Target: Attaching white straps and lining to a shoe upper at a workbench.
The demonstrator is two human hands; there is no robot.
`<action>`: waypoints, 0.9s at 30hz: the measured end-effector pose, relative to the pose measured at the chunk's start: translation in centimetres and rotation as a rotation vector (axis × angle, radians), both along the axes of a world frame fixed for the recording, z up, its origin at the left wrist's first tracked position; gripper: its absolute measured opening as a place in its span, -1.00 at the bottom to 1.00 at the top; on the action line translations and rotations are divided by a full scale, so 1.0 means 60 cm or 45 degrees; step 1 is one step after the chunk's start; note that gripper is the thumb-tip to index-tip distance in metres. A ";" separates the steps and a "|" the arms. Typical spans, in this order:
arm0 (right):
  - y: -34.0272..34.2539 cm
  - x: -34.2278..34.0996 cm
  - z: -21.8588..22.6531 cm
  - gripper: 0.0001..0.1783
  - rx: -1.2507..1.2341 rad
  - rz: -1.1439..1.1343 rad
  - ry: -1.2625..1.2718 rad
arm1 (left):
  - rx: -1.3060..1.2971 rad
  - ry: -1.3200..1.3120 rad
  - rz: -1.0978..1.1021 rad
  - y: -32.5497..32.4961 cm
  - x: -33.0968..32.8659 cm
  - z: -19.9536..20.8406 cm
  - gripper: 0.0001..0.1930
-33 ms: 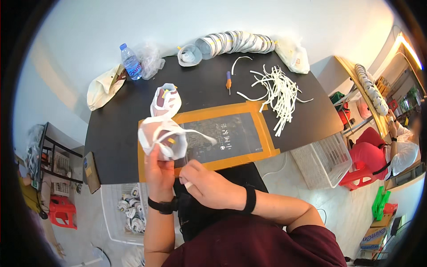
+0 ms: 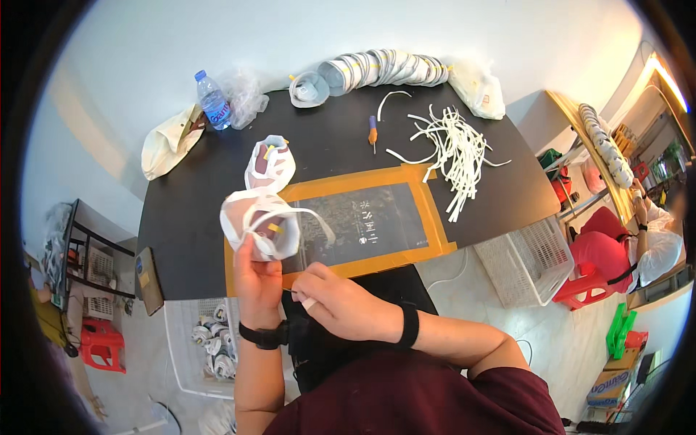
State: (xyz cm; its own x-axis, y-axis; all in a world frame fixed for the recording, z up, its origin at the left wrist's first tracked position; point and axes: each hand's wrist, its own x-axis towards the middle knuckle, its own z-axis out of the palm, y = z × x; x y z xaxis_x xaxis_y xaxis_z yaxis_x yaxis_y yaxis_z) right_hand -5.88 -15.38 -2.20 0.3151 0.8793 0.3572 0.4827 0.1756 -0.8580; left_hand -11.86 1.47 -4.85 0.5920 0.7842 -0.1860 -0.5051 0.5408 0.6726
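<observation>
My left hand [image 2: 259, 279] holds up a white cup-shaped mask [image 2: 255, 221] with a white strap looping from it over the dark mat. My right hand [image 2: 341, 304] sits just right of the left one, fingers pinched on the end of that white strap [image 2: 312, 215]. A second white mask [image 2: 270, 163] lies on the black table [image 2: 333, 145] behind. A pile of loose white straps [image 2: 453, 148] lies at the right of the table.
A dark mat taped in orange [image 2: 370, 221] covers the table's front. A row of stacked masks [image 2: 384, 69], a water bottle [image 2: 212, 99], a small screwdriver [image 2: 373, 134] and bags line the back. White baskets [image 2: 522, 264] stand beside the table; another person [image 2: 638, 239] sits at right.
</observation>
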 end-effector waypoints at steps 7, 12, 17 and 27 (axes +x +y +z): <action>-0.017 0.015 0.011 -0.79 -0.181 -0.077 0.079 | -0.048 0.043 -0.075 -0.004 -0.007 0.015 -0.71; -0.015 0.045 0.022 -0.88 0.043 -0.358 0.019 | 0.355 0.162 -0.167 -0.058 0.018 0.011 -0.77; -0.010 0.079 0.006 -0.81 0.017 -0.455 0.039 | 0.437 0.260 -0.268 -0.073 0.023 -0.003 -0.77; -0.005 0.089 0.006 -0.81 -0.096 -0.458 0.010 | 0.502 0.263 -0.295 -0.071 0.020 -0.013 -0.80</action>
State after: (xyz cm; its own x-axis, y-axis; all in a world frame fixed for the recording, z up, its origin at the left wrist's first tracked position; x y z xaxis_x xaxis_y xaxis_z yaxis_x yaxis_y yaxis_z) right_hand -0.55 -15.68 -1.85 0.6115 0.7353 0.2924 0.4956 -0.0679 -0.8659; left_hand -10.68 -2.80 -5.64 0.7408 0.6709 -0.0335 -0.2367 0.3073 0.9217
